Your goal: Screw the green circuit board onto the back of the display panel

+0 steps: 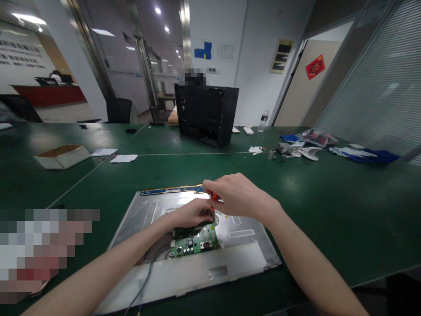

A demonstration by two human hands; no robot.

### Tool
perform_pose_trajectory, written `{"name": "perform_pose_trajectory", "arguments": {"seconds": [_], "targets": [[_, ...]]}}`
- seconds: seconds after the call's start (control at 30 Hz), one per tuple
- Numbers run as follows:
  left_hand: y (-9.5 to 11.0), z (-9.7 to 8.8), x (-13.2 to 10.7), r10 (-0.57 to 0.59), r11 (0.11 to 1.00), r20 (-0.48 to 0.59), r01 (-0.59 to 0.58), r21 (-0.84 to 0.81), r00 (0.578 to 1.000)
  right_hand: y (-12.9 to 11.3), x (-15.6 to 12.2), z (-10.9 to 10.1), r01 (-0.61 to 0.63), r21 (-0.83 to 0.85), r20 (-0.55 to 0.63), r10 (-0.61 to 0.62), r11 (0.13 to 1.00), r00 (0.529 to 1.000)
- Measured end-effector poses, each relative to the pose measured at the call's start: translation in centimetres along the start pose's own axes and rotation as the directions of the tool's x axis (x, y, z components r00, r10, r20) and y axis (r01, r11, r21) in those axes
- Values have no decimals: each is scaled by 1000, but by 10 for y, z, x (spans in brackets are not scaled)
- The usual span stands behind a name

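Looks mid-job: your right hand (235, 195) grips an orange tool (214, 195), can't tell if your left hand (197, 212) holds anything, circuit board's (195, 242) still on the panel (144, 215).

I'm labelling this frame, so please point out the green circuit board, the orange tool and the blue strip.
Green circuit board (196, 242), head view: middle of its exposed face.
Orange tool (215, 196), head view: its visible orange part.
Blue strip (171, 191), head view: middle of its visible length.

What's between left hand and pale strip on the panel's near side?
The green circuit board lies between left hand and pale strip, head view.
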State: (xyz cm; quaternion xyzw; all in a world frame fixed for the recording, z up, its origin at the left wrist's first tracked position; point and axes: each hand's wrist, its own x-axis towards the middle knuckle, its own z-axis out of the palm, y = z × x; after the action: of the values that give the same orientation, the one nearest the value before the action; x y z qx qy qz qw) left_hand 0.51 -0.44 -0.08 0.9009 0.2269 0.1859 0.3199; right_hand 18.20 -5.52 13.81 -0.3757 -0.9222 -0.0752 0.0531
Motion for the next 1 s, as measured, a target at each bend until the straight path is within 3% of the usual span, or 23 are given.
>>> {"name": "perform_pose_trajectory", "arguments": {"seconds": [0.2, 0.37, 0.6, 1.0], "targets": [[1, -1, 1, 11, 1000, 12, -12, 18, 1000, -1, 2, 0, -7, -37, 5, 8, 999, 1000], [1, -1, 0, 23, 996, 2, -23, -84, 1000, -2, 4, 0, -68, -99, -21, 66, 993, 998], [-8, 2, 0, 39, 997, -9, -40, -60, 999, -3, -2, -3, 1, 25, 9, -1, 1000, 1000], [-6, -4, 1, 6, 999, 2, -6, -52, 1000, -1, 2, -1, -37, -22, 21, 37, 999, 999]]}}
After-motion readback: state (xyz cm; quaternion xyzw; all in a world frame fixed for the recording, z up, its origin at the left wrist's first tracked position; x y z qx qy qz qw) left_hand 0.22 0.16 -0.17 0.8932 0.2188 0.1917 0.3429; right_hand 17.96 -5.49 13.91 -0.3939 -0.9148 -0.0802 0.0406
